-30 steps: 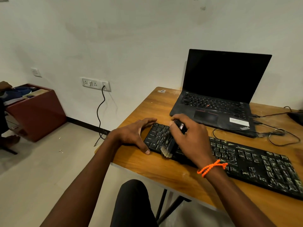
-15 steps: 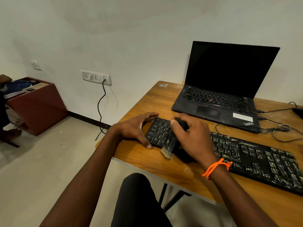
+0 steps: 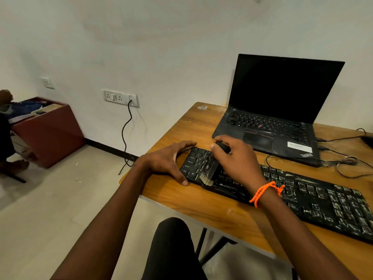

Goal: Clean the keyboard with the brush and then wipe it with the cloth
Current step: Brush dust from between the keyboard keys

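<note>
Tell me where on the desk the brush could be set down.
Bare wood shows on the desk along its near edge in front of the keyboard, and at the far left corner beside the laptop. Between laptop and keyboard it is tight, with cables at the right.

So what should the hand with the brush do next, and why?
Probably slide rightward along the keys. The right hand holds the small black brush over the long black keyboard's left end, steadied by the left hand, and the pale-streaked right keys look undusted.
</note>
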